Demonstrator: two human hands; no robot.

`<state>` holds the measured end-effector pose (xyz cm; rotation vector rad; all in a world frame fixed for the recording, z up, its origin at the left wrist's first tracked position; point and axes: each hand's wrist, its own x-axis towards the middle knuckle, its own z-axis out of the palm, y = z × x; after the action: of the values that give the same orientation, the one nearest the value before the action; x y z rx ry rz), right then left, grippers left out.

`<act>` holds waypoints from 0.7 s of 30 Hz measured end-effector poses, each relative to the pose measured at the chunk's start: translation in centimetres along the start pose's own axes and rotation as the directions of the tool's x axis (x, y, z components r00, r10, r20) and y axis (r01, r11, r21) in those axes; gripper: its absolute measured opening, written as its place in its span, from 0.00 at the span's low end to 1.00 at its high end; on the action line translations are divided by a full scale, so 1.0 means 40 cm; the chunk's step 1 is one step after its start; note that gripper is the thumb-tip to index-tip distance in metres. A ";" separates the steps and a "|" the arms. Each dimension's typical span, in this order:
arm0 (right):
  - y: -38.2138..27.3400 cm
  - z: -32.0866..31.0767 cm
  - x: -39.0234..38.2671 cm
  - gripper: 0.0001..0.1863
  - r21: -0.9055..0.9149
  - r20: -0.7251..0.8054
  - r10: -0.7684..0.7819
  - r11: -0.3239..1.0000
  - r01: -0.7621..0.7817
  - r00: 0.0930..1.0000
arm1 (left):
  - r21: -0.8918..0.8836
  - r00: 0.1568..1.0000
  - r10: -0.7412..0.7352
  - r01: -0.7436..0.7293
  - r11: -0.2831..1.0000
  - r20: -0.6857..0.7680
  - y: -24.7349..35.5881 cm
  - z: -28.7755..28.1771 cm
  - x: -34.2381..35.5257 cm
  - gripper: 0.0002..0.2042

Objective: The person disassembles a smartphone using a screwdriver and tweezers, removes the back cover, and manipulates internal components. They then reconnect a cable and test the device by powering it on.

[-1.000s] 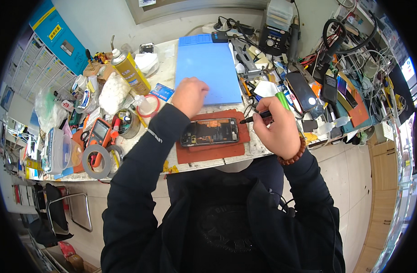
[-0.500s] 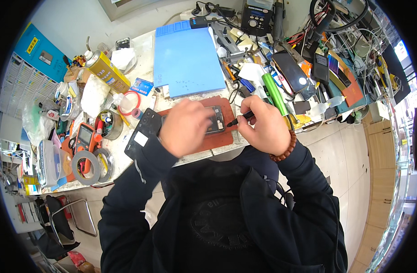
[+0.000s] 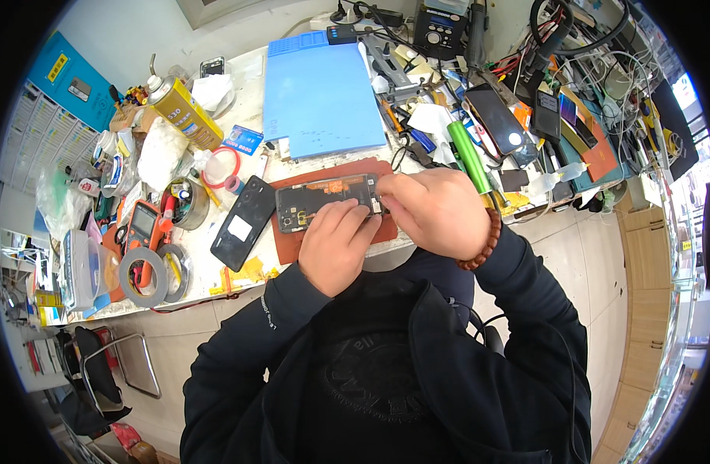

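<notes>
While my left hand (image 3: 335, 251) pins the opened phone (image 3: 324, 199) on the red mat (image 3: 293, 241) at frame centre, my right hand's (image 3: 440, 213) fingers stay curled at its right end, grip hidden; I should press lightly and steadily.

Opened black smartphone (image 3: 324, 203) laid flat on red-brown mat (image 3: 293, 243).
Internals are exposed, face up; the long axis is set left-right, and the right end is covered by fingers.
</notes>
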<state>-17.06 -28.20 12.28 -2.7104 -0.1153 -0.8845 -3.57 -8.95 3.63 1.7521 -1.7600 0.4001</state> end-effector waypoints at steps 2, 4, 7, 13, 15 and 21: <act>0.004 -0.007 0.015 0.13 0.002 -0.027 -0.069 0.998 0.070 0.997 | 0.002 1.000 -0.009 0.009 1.000 -0.008 0.002 0.004 -0.005 0.19; 0.006 -0.017 0.020 0.13 -0.022 0.029 -0.077 0.997 0.078 0.997 | 0.015 0.999 -0.028 0.028 0.999 -0.023 0.012 0.008 -0.014 0.19; 0.008 -0.026 0.015 0.14 -0.100 0.170 0.081 0.993 -0.064 0.982 | 0.027 0.998 -0.066 0.067 0.997 -0.016 0.027 0.011 -0.031 0.21; 0.014 -0.022 0.009 0.14 0.009 0.074 -0.042 0.999 0.041 0.996 | 0.004 0.996 -0.090 0.090 0.996 -0.029 0.030 0.017 -0.048 0.21; 0.012 -0.022 0.010 0.15 -0.033 0.140 -0.029 0.999 0.033 0.990 | -0.005 0.996 -0.085 0.085 0.996 -0.040 0.027 0.019 -0.048 0.19; 0.000 -0.010 0.032 0.13 0.004 0.070 -0.075 0.997 0.075 0.995 | -0.030 0.994 -0.089 0.087 0.996 -0.071 0.026 0.022 -0.048 0.17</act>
<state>-16.24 -28.32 13.34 -2.7526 -0.2340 -0.8097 -4.88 -7.88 2.01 1.7666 -1.6248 0.3953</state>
